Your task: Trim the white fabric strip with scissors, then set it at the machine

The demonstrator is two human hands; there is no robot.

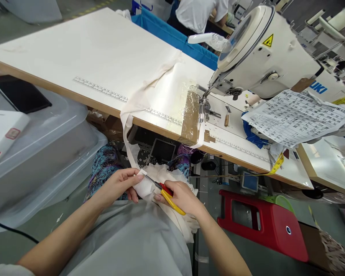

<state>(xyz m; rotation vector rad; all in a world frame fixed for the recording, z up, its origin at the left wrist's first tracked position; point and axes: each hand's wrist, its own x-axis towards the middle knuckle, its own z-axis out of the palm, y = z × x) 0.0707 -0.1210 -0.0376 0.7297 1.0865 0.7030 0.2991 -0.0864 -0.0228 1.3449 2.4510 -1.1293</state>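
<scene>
Grey top (126, 245) at 6 o'clock; left hand (119, 184) pinches pale cloth (145, 188), 7 o'clock; right hand (180, 194) wrapped round snips (168, 197), tips at cloth; can't tell if cut; strip (128, 149) toward counter (74, 50), 11 o'clock, looks untrimmed.

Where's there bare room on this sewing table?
The widest free patch of white tabletop lies between its far edge and the printed black ruler scale, left of the pale fabric strip. It's crowded around the white sewing machine, with a wooden-handled tool, bunched blue cloth and handwritten paper sheet.
</scene>
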